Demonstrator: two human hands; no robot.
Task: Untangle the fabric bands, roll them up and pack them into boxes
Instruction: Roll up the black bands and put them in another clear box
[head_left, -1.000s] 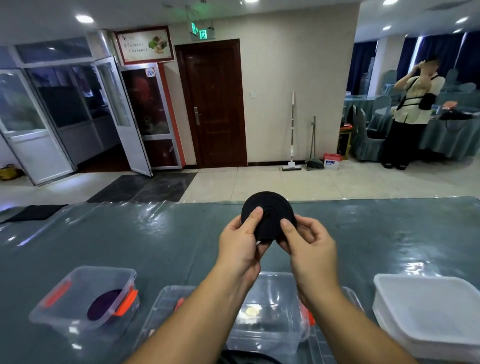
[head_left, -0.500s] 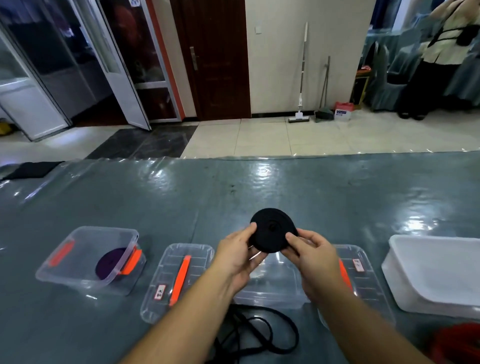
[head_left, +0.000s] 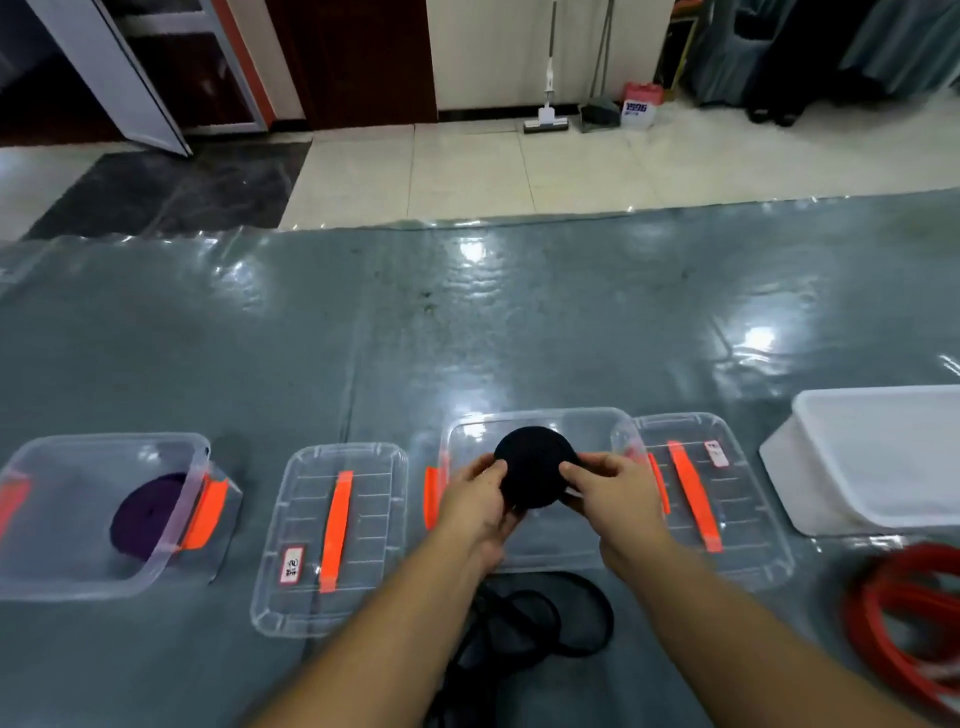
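A rolled black fabric band (head_left: 535, 470) is held flat between both hands, just over the open clear box (head_left: 540, 423) in the middle. My left hand (head_left: 475, 501) pinches its left edge and my right hand (head_left: 610, 493) pinches its right edge. A loose black band (head_left: 540, 618) lies tangled on the table under my forearms. A rolled purple band (head_left: 143, 519) sits inside the clear box (head_left: 104, 452) at the left. A red band (head_left: 904, 618) lies coiled at the right edge.
Two clear lids with orange strips lie flat: one lid (head_left: 332, 535) left of the middle box, the other lid (head_left: 711, 493) right of it. A white tub (head_left: 878, 457) stands at the right. The grey table (head_left: 467, 322) is covered in shiny plastic.
Both hands have lowered the black roll from chest height down to just above the middle box. The camera has tilted down toward the table.
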